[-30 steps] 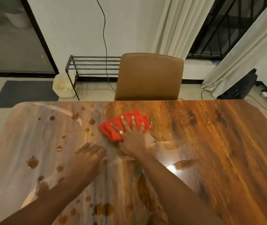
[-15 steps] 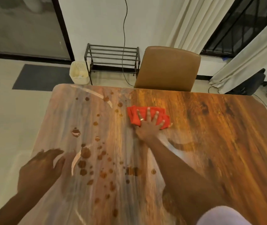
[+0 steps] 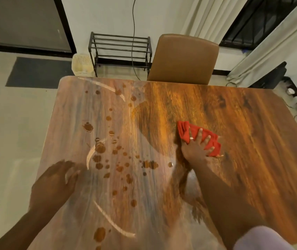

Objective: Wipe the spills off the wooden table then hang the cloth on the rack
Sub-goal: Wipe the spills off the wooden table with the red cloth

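A red cloth (image 3: 185, 132) lies bunched on the wooden table (image 3: 243, 127), right of the middle. My right hand (image 3: 196, 148) presses flat on the cloth with fingers spread, a ring on one finger. Brown spills (image 3: 99, 147) dot the left half of the table in several drops and blotches. My left hand (image 3: 54, 184) rests flat near the table's left edge, fingers apart, holding nothing. A black metal rack (image 3: 120, 49) stands on the floor against the far wall, beyond the table.
A brown chair (image 3: 183, 60) is pushed against the table's far edge. A white slatted bin (image 3: 81, 64) sits left of the rack. A dark mat (image 3: 35, 72) lies on the floor at left. Curtains (image 3: 263, 46) and cables are at the right.
My right hand has slid the cloth to the right and toward me, away from the spills. The view has shifted and my left hand stays near the left edge.
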